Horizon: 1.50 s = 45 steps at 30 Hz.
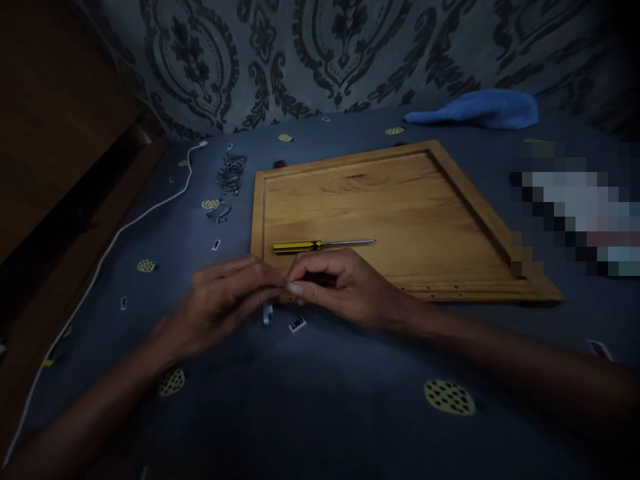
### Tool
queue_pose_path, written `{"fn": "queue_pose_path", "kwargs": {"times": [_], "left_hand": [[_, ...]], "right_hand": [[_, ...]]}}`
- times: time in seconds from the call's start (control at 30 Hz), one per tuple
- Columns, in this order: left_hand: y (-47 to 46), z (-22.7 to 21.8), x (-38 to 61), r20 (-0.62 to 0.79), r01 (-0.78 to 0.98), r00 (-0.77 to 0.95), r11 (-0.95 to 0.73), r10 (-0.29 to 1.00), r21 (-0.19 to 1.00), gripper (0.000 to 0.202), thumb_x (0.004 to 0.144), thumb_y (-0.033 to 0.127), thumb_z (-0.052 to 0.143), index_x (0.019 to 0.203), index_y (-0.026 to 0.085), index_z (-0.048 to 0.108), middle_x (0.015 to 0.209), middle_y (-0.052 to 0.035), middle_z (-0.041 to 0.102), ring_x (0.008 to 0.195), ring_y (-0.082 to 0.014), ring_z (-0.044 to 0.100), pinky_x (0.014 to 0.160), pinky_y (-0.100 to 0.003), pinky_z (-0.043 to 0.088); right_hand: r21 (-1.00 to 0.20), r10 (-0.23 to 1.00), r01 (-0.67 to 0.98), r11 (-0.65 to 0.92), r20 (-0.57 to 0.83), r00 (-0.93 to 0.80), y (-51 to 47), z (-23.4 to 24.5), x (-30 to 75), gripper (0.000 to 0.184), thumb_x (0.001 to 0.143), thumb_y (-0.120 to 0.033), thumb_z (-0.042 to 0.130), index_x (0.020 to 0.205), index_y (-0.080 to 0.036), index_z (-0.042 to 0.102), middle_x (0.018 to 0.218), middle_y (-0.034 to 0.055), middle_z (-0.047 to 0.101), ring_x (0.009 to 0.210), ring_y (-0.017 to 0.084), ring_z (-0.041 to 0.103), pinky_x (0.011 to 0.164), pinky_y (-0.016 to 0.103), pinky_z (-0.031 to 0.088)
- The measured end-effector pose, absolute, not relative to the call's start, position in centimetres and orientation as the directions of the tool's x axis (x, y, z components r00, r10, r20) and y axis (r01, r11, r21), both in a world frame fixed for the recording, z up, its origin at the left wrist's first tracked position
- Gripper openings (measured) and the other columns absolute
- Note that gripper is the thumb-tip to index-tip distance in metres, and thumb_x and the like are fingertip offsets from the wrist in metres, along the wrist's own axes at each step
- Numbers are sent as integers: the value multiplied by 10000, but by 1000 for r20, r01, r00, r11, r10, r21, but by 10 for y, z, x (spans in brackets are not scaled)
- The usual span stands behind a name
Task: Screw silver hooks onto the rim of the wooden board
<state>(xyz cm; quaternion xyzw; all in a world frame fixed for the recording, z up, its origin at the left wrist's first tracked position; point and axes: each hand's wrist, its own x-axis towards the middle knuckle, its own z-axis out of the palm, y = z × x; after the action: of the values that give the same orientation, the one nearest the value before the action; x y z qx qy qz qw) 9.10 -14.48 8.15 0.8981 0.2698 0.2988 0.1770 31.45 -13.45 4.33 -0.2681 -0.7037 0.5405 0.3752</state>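
Wooden board point(350, 200) — screwdriver point(321, 245) on top, metal pieces point(230, 176) beside

One blue cloth point(493, 110), bunched, far right on a dark blue sheet point(325, 400) printed with yellow spotted ovals; one white cable point(119, 231), curving along the left; one damask-patterned surface point(345, 47), upright behind; one brown wooden panel point(55, 100), far left.
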Motion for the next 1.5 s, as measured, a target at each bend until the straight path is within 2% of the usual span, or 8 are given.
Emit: {"fn": "queue_pose_path", "kwargs": {"times": [0.27, 0.63, 0.77, 0.87, 0.97, 1.03, 1.23, 1.5], "left_hand": [[-140, 80, 89, 411, 315, 657, -725, 632, 612, 174, 957, 87, 711, 1107, 175, 714, 946, -21, 771, 841, -118, 739, 775, -207, 597], [-144, 86, 89, 426, 317, 641, -726, 639, 611, 156, 952, 73, 710, 1058, 184, 739, 927, -18, 794, 821, -114, 759, 763, -188, 595], [-144, 91, 84, 337, 427, 652, -696, 679, 577, 133, 974, 109, 686, 1057, 197, 743, 942, 0, 796, 842, -111, 759, 787, -178, 575], [-139, 96, 77, 201, 565, 615, -604, 763, 563, 102, 970, 164, 682, 1011, 211, 762, 916, 12, 799, 799, -123, 751, 726, -188, 554], [-133, 98, 73, 52, 618, 585, -486, 810, 618, 98, 954, 202, 678, 971, 224, 773, 869, 20, 790, 755, -128, 730, 675, -197, 532], [-131, 99, 72, -39, 613, 583, -408, 811, 676, 105, 955, 221, 665, 959, 218, 770, 837, 15, 776, 741, -131, 714, 666, -204, 528], [-130, 98, 77, -148, 574, 599, -294, 787, 764, 118, 958, 262, 670, 968, 188, 761, 827, -10, 762, 748, -141, 698, 680, -216, 530], [-131, 92, 76, -141, 569, 634, -336, 760, 750, 132, 977, 256, 644, 969, 192, 759, 841, -16, 777, 714, -141, 705, 628, -210, 524]], "right_hand": [[-973, 798, -50, 225, 214, -563, -135, 45, 315, 155, 929, -224, 624, 811, -154, 695, 718, -7, 651, 649, 87, 565, 605, 207, 432], [-982, 800, -53, 183, 180, -572, -134, 47, 315, 181, 927, -269, 624, 808, -144, 679, 703, -14, 619, 638, 85, 542, 588, 206, 419], [-968, 823, 22, 251, 201, -530, -138, 43, 314, 185, 952, -260, 615, 841, -144, 708, 710, -6, 637, 638, 102, 560, 582, 219, 428], [-854, 787, 127, 504, 393, -475, -144, 37, 312, 174, 983, -179, 599, 865, -136, 720, 791, 33, 691, 712, 128, 626, 630, 241, 472], [-606, 616, 216, 766, 594, -518, -148, 30, 311, 179, 1020, -144, 573, 946, -113, 733, 939, 98, 736, 861, 179, 673, 772, 316, 548], [-472, 524, 249, 846, 646, -555, -150, 27, 310, 182, 1035, -151, 566, 977, -112, 734, 976, 108, 749, 906, 198, 664, 842, 364, 566], [-268, 407, 307, 913, 649, -643, -151, 26, 311, 204, 1041, -147, 555, 1048, -81, 748, 1023, 115, 776, 998, 242, 658, 910, 427, 552], [-268, 424, 328, 906, 587, -690, -151, 26, 313, 250, 1065, -170, 506, 1082, -95, 743, 1064, 125, 774, 1016, 240, 645, 917, 433, 538]]}}
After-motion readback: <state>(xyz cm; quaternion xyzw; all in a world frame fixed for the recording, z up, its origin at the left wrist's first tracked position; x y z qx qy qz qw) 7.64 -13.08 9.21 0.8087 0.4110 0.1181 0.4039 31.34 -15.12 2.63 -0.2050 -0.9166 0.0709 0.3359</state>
